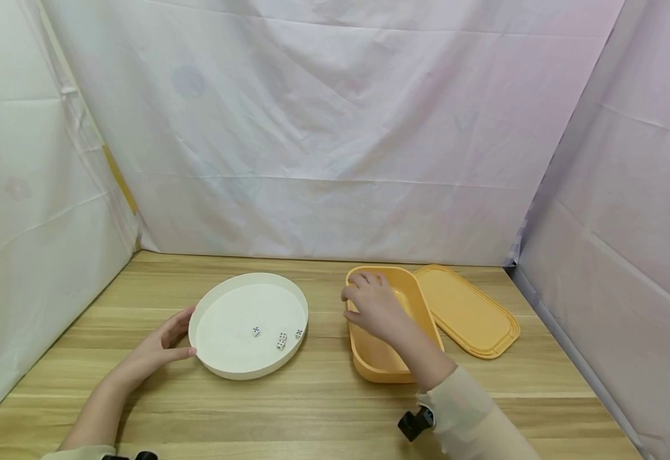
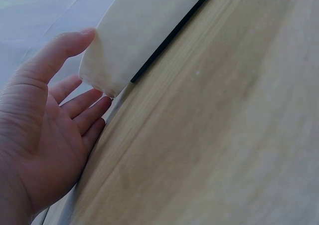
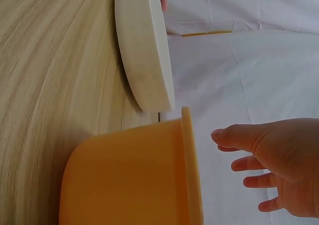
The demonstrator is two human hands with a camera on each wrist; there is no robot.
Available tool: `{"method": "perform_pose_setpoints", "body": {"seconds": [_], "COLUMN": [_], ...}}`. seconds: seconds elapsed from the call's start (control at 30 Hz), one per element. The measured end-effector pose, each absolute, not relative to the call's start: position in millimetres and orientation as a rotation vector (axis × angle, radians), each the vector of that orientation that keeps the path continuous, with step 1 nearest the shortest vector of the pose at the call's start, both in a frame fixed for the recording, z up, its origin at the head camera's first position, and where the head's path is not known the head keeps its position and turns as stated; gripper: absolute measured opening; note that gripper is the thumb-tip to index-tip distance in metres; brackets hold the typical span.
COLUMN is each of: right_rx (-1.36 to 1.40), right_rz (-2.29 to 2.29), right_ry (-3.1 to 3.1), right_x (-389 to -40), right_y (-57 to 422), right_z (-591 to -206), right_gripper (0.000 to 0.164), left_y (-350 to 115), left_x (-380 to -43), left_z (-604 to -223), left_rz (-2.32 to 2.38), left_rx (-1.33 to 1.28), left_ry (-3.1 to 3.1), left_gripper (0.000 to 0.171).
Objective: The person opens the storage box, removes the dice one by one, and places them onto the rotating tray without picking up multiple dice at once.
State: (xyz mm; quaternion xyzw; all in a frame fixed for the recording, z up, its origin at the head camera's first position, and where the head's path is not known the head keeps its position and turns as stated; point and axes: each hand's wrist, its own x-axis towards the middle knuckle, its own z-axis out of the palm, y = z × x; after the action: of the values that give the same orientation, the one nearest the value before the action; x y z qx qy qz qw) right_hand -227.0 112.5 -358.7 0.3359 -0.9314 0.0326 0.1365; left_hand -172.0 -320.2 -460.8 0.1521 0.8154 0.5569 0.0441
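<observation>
Several small white dice point(image 1: 280, 344) lie in the right and front part of a round white tray point(image 1: 225, 365). My left hand point(image 1: 162, 345) is at the tray's left side; in the left wrist view its thumb touches the rim and its loosely extended fingers reach the side wall. My right hand point(image 1: 376, 305) hovers over an orange rectangular box point(image 1: 389, 377), its fingers spread and loosely bent near the box's left rim. Nothing shows between those fingers in the right wrist view, where the hand point(image 3: 279, 170) stands above the box's edge.
A flat orange lid point(image 1: 467, 313) lies to the right of the box, its left part next to the box's wall. Bare wooden tabletop point(image 1: 323, 415) shows around the things. White cloth point(image 1: 323, 128) hangs behind the table and on both sides.
</observation>
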Motion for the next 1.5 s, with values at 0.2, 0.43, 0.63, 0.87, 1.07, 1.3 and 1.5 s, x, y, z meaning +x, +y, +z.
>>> {"method": "perform_pose_setpoints", "body": {"seconds": [0.2, 0.43, 0.63, 0.87, 1.07, 1.3, 1.5], "right_rx": [0.938, 0.907, 0.892, 0.866, 0.84, 0.783, 0.767], "right_rz": [0.087, 0.165, 0.174, 0.133, 0.108, 0.047, 0.028], "right_ry": [-2.717, -2.742, -2.748, -2.754, -2.775, -2.827, -2.834], "right_x": [-228.3, -229.7, -231.0, -234.0, -237.0, -243.3, -247.5], "right_y": [123.9, 136.9, 145.8, 154.1, 159.2, 164.0, 167.0], "right_z": [-362.4, -367.5, -372.5, -380.2, -384.5, -392.5, -397.0], "right_gripper": [0.019, 0.021, 0.02, 0.021, 0.021, 0.019, 0.017], "left_y": [-319.4, -319.4, -319.1, -318.6, -317.6, -318.5, -320.0], "left_x": [-170.6, -170.4, -170.0, -169.9, -168.6, -169.5, -172.2], "left_z": [-459.4, -459.0, -458.8, -458.1, -456.2, -457.4, -460.1], "left_rz": [1.701, 1.694, 1.694, 1.701, 1.707, 1.71, 1.711], "left_rx": [0.478, 0.461, 0.46, 0.468, 0.476, 0.481, 0.465], "left_ry": [2.497, 2.502, 2.5, 2.493, 2.492, 2.49, 2.481], "left_gripper": [0.081, 0.082, 0.082, 0.081, 0.08, 0.081, 0.082]}}
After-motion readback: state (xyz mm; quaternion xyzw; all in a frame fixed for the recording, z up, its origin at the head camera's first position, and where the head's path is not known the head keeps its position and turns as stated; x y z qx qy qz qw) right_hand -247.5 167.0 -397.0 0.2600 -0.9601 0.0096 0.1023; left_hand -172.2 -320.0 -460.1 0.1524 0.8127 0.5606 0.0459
